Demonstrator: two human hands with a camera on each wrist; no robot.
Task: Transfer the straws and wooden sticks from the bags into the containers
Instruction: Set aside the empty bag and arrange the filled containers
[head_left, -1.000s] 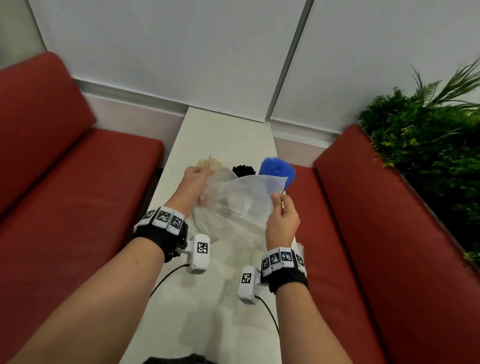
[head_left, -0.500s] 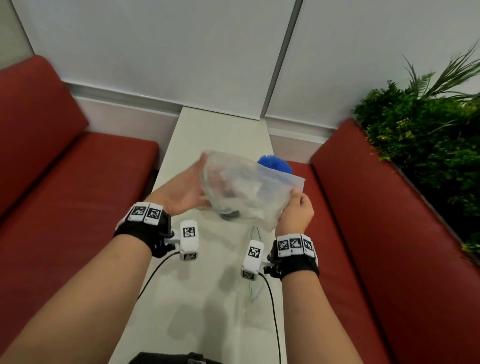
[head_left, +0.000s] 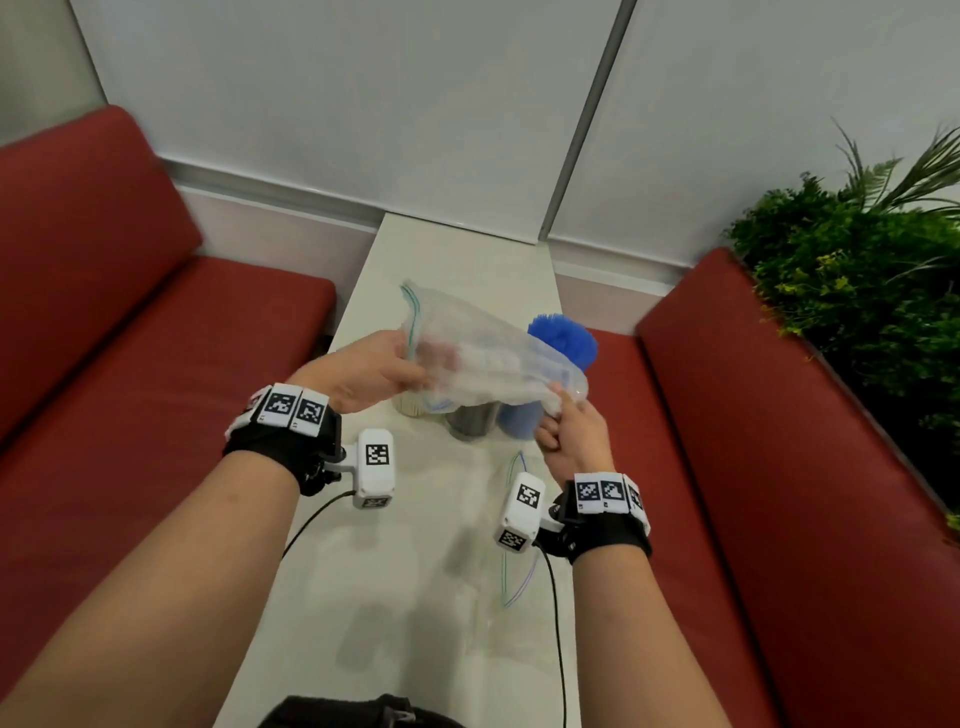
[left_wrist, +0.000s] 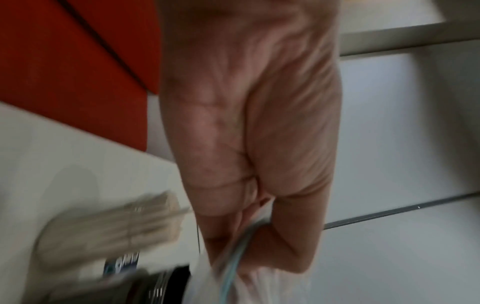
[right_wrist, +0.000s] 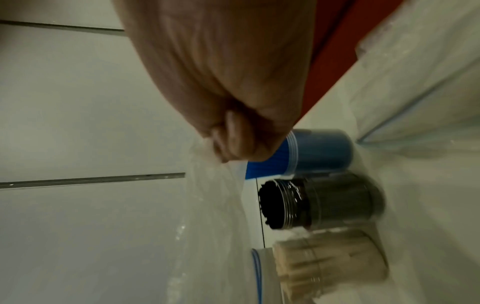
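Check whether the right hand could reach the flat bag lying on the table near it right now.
Probably not yet: the right hand is pinching a corner of the clear bag that both hands hold. The flat bag lies uncovered just below that wrist, so once it lets go, yes.

You face a narrow white table (head_left: 467, 270) running to a pale panelled wall (head_left: 337, 104), red upholstered benches (head_left: 130, 364) on both sides of you, green foliage (head_left: 857, 291) behind the right one.

Clear bag (head_left: 488, 358), green-blue seal; blue straws (head_left: 563, 338); black straws (right_wrist: 275, 205); tan sticks (right_wrist: 324, 267); red benches (head_left: 130, 364); white table (head_left: 415, 571).
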